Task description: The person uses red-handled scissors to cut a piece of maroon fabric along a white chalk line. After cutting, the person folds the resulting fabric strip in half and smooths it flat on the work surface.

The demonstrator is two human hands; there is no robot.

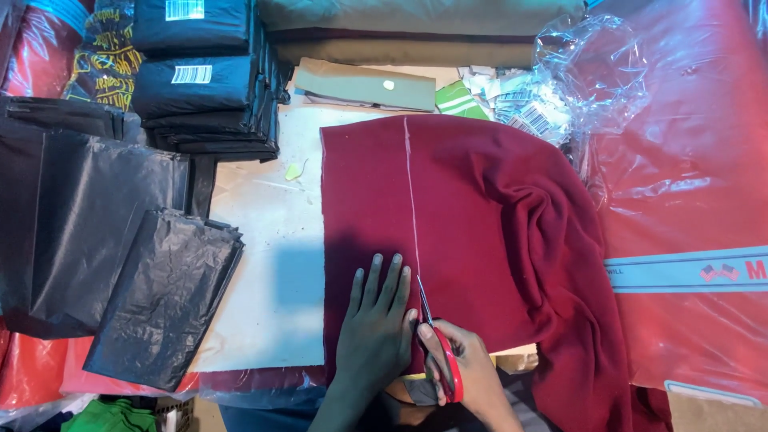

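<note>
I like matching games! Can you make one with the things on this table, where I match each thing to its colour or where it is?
Things:
1. fabric
2. scissors
3. plastic bags
4. left hand

Clues:
A. black and crinkly, lying at the left of the table
B. dark red, with a white chalk line down it
C. pressing flat on the cloth, beside the line
D. red handles, held in the right hand, blades at the line

Pairs: 1-B, 2-D, 3-A, 4-C

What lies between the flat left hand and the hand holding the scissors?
In the head view, only maroon fabric with its chalk line separates left hand from right hand with scissors.
</note>
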